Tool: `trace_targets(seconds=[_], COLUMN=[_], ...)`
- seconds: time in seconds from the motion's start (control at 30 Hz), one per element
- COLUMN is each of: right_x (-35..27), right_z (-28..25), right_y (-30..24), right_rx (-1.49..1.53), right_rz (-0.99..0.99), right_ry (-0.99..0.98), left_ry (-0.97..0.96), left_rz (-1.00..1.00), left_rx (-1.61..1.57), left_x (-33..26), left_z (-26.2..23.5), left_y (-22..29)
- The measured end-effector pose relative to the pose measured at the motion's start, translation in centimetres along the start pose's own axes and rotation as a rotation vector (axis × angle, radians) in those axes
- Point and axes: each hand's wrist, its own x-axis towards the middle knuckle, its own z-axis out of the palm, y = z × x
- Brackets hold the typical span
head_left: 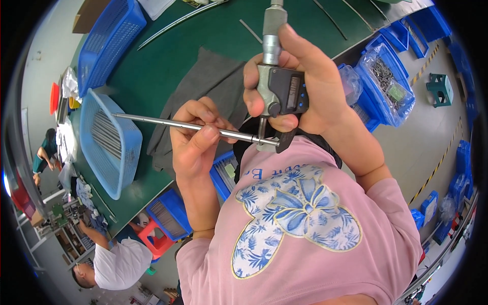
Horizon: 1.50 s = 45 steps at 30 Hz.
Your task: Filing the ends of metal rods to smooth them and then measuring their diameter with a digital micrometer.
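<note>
One rod (pixel 165 122), partly hidden, is pinched by the left hand's (pixel 192 147) fingers; the right hand (pixel 319 81) grips a micrometer (pixel 277 84), top cropped.

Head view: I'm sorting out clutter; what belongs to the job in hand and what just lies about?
Job:
metal rod, in the left hand
digital micrometer, in the right hand
probably the blue basket of rods

Seemingly lying about:
grey cloth
green stool

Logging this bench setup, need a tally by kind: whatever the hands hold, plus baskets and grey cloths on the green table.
Micrometer, in the right hand: 1
Metal rod, in the left hand: 1
Baskets, one blue basket and one light blue basket: 2
Grey cloth: 1
Total: 5
</note>
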Motion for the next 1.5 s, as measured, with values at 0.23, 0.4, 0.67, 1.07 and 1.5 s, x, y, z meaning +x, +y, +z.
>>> trace_targets(seconds=[0.23,0.4,0.67,1.07,1.5], right_x=[0.21,0.24,-0.20,-0.14,-0.24], right_z=[0.22,0.05,0.27,-0.10,0.12], right_y=[0.36,0.47,-0.02,0.34,0.47], right_rx=[-0.003,-0.023,0.047,0.080,0.106], right_rz=[0.009,0.000,0.021,0.014,0.005], right_ry=[0.015,-0.046,0.035,0.018,0.003], left_ry=[-0.002,-0.006,0.011,-0.003,-0.006], left_rz=[-0.005,-0.002,-0.001,-0.013,-0.018], left_rx=[0.006,0.013,0.005,-0.013,-0.049], left_x=[-0.34,-0.21,-0.15,-0.16,-0.30], left_z=[-0.63,-0.55,-0.13,-0.28,-0.28], left_y=[0.03,0.14,0.17,-0.02,0.18])
